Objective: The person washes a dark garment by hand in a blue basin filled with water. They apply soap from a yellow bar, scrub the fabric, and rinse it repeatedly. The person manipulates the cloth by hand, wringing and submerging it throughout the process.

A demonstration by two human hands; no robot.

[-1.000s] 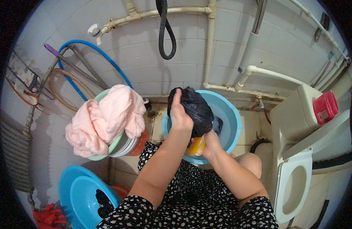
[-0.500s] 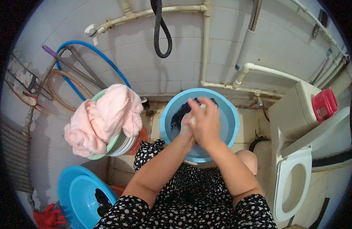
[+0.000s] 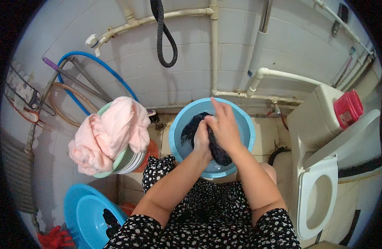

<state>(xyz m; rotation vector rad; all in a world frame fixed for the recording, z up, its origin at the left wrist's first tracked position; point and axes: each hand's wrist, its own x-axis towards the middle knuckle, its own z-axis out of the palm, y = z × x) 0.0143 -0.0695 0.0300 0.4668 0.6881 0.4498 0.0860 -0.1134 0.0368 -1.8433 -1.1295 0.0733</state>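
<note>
- While both hands worked inside the light blue basin point(image 3: 244, 124), the dark wet garment point(image 3: 218, 151) lay directly under and between them, bunched, its long axis running from the far rim toward the person.
- Left hand point(image 3: 201, 139) had its fingers clamped on the cloth; right hand point(image 3: 225, 124) lay over it, fingers together and pressed flat on top, the nearer of the two to the garment's middle.
- Navy-black, sodden and crumpled, the garment sat low in the basin, just beside a bowl heaped with pink cloth point(image 3: 108, 133).
</note>
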